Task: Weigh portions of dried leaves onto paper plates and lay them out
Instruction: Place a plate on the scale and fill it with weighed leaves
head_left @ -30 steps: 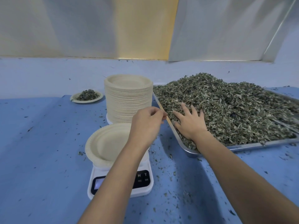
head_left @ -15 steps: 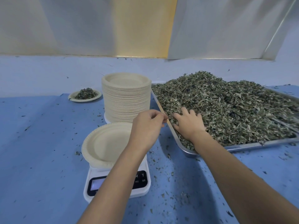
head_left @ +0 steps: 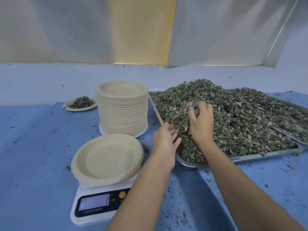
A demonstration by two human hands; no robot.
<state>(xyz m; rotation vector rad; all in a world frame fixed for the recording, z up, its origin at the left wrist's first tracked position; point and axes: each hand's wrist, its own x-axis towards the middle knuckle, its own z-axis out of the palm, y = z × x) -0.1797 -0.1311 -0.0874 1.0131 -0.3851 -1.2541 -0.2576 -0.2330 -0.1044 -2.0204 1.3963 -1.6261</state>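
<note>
1. Empty beige paper plate (head_left: 106, 157) on white digital scale (head_left: 100, 202) sits left of the fingers.
2. Left hand (head_left: 164, 140) fingers released, cupping; right hand (head_left: 200, 124) fingers grasping a clump of dried green leaves (head_left: 180, 120).
3. Suggest a small loose grab, carry low, drop plate-centre.

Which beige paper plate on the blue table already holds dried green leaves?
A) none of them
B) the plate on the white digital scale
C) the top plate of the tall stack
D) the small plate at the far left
D: the small beige paper plate at the far left carries a dark heap of dried leaves; the weighing plate on the white digital scale and the top of the tall stack show bare surfaces.
</note>
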